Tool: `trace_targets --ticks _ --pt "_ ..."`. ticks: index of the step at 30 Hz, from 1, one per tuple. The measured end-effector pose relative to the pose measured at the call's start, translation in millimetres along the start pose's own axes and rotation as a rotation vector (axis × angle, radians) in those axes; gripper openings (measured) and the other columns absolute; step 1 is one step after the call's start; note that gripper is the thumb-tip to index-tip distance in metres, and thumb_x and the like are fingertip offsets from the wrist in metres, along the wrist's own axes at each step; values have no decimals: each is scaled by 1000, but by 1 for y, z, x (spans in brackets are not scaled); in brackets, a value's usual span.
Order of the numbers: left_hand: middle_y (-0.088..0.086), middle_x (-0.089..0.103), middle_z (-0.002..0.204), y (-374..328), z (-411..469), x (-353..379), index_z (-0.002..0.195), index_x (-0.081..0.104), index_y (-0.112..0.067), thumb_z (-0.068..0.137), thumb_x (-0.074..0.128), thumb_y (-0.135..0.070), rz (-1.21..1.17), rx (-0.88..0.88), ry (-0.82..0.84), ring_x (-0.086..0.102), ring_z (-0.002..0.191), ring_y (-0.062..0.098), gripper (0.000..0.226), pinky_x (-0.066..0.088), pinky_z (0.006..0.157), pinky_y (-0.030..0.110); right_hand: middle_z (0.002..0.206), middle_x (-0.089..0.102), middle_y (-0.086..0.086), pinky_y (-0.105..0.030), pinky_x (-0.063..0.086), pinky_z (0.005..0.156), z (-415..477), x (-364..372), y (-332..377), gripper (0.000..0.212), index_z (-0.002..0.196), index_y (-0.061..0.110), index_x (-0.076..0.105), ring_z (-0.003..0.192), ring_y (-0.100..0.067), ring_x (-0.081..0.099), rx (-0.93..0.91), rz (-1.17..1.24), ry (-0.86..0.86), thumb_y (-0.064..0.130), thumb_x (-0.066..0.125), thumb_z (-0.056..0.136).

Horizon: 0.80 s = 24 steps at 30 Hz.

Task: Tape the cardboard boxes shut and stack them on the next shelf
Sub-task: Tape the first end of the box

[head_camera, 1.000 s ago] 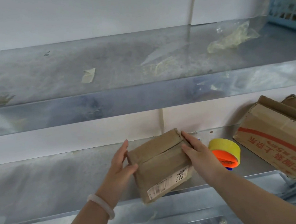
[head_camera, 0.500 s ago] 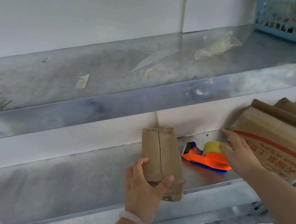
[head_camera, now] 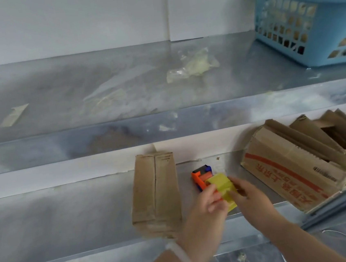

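Head: box upright, long axis vertical

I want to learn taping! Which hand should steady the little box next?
Probably left: both hands hold the tape dispenser, but the left hand is next to the small cardboard box; the right hand is farther off.

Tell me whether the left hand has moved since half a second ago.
Yes. The left hand let go of the small brown cardboard box and moved right to the orange-and-yellow tape dispenser.
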<state>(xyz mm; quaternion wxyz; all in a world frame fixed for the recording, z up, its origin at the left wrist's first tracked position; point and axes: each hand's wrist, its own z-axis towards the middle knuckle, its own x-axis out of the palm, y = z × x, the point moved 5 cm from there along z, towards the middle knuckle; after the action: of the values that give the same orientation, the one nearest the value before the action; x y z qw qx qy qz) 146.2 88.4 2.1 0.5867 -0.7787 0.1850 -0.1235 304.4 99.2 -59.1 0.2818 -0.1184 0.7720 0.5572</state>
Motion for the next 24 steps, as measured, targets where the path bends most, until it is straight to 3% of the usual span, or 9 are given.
trace_targets --ticks 2,4,6,9,13,16,19,21,24 --pt "-5 69 96 21 26 14 107 61 -30 94 50 -11 3 -160 -150 62 88 7 26 46 75 11 94 64 37 0 39 65 -3 -4 2 32 111 49 58 88 21 55 -9 31 10 22 57 94" --pt "1 70 106 37 45 21 120 60 -25 93 56 -19 2 -231 -268 65 98 17 28 50 90 28 89 58 48 4 36 66 -5 -6 5 40 101 55 56 87 25 52 -27 35 39 16 55 93" --pt "4 70 109 50 59 23 122 60 -19 92 61 -29 -24 -300 -311 65 102 22 32 49 94 37 86 56 51 4 36 68 -5 -6 5 50 94 58 54 88 26 52 -46 51 75 8 52 92" --pt "9 71 106 62 72 20 115 65 -13 89 65 -37 7 -361 -333 66 99 26 35 51 92 42 90 65 39 3 37 71 -9 -6 2 55 97 58 56 90 21 56 -107 83 118 4 52 90" --pt "12 70 107 63 66 20 116 63 -9 90 66 -35 -64 -361 -339 67 101 30 37 51 94 47 100 71 25 -4 44 77 -14 -20 -15 38 110 43 63 94 12 61 -66 254 80 9 54 96" --pt "9 75 93 49 51 22 101 65 -9 91 64 -27 -221 -281 -301 71 89 25 21 53 91 49 117 68 4 -34 48 100 -12 -31 -37 27 121 30 61 109 -11 63 153 532 -17 17 48 101" --pt "17 74 93 29 34 25 101 65 -1 81 64 -28 -467 -208 -205 69 87 29 34 50 93 56 125 64 -19 -55 40 107 -15 -22 -39 39 133 8 55 117 -37 59 411 1018 203 20 48 97" --pt "23 69 108 17 26 24 112 63 3 76 60 -36 -510 -151 -161 65 99 35 53 46 96 60 127 62 -22 -56 43 105 -24 -18 -19 46 129 6 60 120 -40 57 382 1168 414 27 47 91" --pt "15 71 112 5 18 20 109 73 -9 81 51 -42 -490 -88 -132 66 103 27 48 49 93 48 124 64 -22 -47 57 83 -29 -22 12 46 123 4 65 106 -35 66 251 1351 531 32 45 92"
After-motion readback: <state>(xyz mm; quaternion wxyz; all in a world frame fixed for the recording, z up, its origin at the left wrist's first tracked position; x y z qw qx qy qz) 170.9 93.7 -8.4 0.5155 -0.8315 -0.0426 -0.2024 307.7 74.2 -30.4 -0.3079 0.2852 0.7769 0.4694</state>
